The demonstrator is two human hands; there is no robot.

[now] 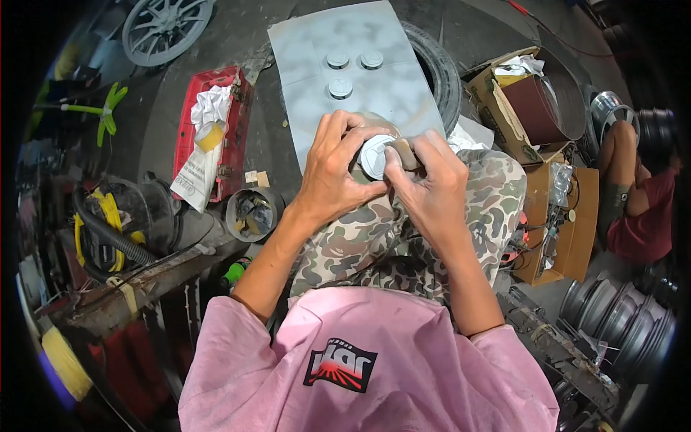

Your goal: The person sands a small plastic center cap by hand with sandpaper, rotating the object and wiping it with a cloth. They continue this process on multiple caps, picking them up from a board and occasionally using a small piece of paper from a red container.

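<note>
A round grey wheel center cap [373, 158] is held over my knees, its flat face turned up. My left hand [337, 162] grips it by the rim, fingers curled over the far side and thumb below. My right hand [432, 176] pinches a small brown piece [405, 154] that looks like folded sandpaper, with the thumb against the cap's face. Three similar caps lie on the grey-sprayed board [396, 93] just beyond my hands: a left cap [337, 60], a right cap [371, 60] and a nearer cap [340, 88].
A tire [439, 68] lies under the board. On the left are a red toolbox [241, 122] with a tape roll [210, 135], and a metal can [253, 214]. Cardboard boxes [583, 223] stand on the right, near a seated person [637, 209] and stacked wheel rims [619, 317].
</note>
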